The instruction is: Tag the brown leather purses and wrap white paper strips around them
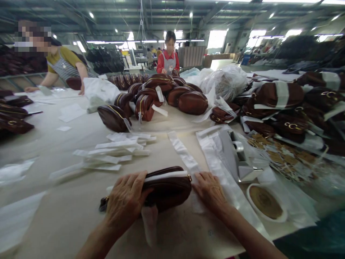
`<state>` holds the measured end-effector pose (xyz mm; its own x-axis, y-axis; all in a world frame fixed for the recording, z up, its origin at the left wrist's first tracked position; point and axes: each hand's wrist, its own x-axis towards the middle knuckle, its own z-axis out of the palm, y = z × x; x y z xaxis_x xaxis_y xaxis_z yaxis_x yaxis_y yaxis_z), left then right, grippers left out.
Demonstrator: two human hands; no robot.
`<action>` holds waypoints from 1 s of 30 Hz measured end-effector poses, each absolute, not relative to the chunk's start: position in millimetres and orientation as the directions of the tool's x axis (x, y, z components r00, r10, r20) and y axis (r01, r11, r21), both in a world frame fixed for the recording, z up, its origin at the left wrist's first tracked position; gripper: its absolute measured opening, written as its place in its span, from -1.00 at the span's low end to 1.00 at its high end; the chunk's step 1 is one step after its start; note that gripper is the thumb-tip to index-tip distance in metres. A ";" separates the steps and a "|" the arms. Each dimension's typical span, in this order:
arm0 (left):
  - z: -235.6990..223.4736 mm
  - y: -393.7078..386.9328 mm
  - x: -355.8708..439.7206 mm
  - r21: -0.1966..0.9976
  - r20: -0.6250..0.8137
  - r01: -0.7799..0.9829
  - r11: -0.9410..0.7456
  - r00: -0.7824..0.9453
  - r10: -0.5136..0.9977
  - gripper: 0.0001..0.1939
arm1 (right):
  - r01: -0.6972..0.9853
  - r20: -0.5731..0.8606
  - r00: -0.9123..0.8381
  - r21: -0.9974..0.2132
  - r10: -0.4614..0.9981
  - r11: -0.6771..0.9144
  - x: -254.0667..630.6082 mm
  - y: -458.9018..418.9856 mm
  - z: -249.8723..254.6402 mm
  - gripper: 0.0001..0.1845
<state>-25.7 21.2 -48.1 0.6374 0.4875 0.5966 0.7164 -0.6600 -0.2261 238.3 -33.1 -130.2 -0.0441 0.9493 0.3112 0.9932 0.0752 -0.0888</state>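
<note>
- Your L hand [128, 199] grips brn bag [168, 194] at its 9 o'clock end; bag's abt 6 o'clock in view.
- Your R hand [210, 189] is by its 3 o'clock end; can't tell if gripping.
- White strips [115, 151] on table [78, 205], bag's 10 o'clock.
- Bag pile [176, 95], 12 o'clock.

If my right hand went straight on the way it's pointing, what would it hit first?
Probably the brown bag in your left hand; your right hand is beside its end, perhaps touching.
</note>
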 end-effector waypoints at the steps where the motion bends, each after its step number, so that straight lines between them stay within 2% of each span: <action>1: -47.8 20.9 -25.7 -0.217 0.597 0.719 -0.660 0.633 0.493 -0.70 | 0.995 0.307 -0.016 -0.087 0.952 0.045 238.1 -31.1 -133.3 -0.75; 4: -45.7 20.0 -24.4 -0.197 0.607 0.721 -0.665 0.622 0.495 -0.72 | 0.997 0.306 0.008 -0.082 0.952 0.018 242.0 -27.0 -138.4 -0.80; 8: -45.6 20.2 -23.3 -0.178 0.618 0.719 -0.672 0.612 0.492 -0.72 | 0.994 0.308 -0.050 -0.078 0.950 0.078 251.8 -20.7 -136.6 -0.76; 10: -47.6 22.2 -26.7 -0.130 0.619 0.721 -0.681 0.595 0.512 -0.73 | 0.993 0.327 -0.030 -0.094 0.944 0.064 256.3 -17.9 -131.5 -0.74; 12: -49.1 26.8 -34.6 -0.034 0.603 0.723 -0.690 0.566 0.563 -0.72 | 0.989 0.379 0.003 -0.136 0.925 0.053 257.8 -16.3 -123.5 -0.72; 14: -47.5 34.9 -46.7 0.146 0.558 0.718 -0.680 0.508 0.656 -0.69 | 0.979 0.432 0.008 -0.187 0.902 0.081 253.9 -16.2 -114.7 -0.71; 16: -41.0 46.5 -60.7 0.421 0.431 0.687 -0.592 0.423 0.797 -0.65 | 0.965 0.436 -0.027 -0.223 0.899 0.138 243.4 -17.7 -108.3 -0.70; 18: -30.1 60.1 -73.5 0.703 0.216 0.600 -0.382 0.332 0.918 -0.61 | 0.956 0.369 -0.085 -0.233 0.925 0.181 227.4 -20.4 -106.0 -0.71; 19: -24.0 67.0 -78.5 0.807 0.096 0.535 -0.251 0.300 0.949 -0.59 | 0.953 0.325 -0.110 -0.234 0.939 0.193 218.1 -22.1 -106.4 -0.72; 21: -12.9 80.0 -83.9 0.919 -0.101 0.394 -0.013 0.268 0.958 -0.54 | 0.945 0.246 -0.149 -0.251 0.958 0.211 198.8 -25.9 -109.1 -0.75; 23: -5.8 90.8 -82.1 0.949 -0.209 0.289 0.124 0.284 0.936 -0.51 | 0.928 0.206 -0.158 -0.304 0.966 0.217 180.5 -30.3 -112.9 -0.79; 25: -3.6 99.6 -72.4 0.946 -0.276 0.265 0.189 0.344 0.898 -0.49 | 0.899 0.185 -0.141 -0.387 0.973 0.204 165.2 -35.7 -117.4 -0.84; 28: -8.0 111.4 -44.9 0.906 -0.380 0.368 0.209 0.485 0.788 -0.53 | 0.833 0.194 -0.133 -0.510 0.972 0.216 149.7 -47.3 -127.9 -0.84; 30: -14.3 119.3 -21.2 0.864 -0.430 0.484 0.141 0.562 0.707 -0.57 | 0.798 0.264 -0.149 -0.538 0.953 0.274 144.2 -57.4 -138.8 -0.80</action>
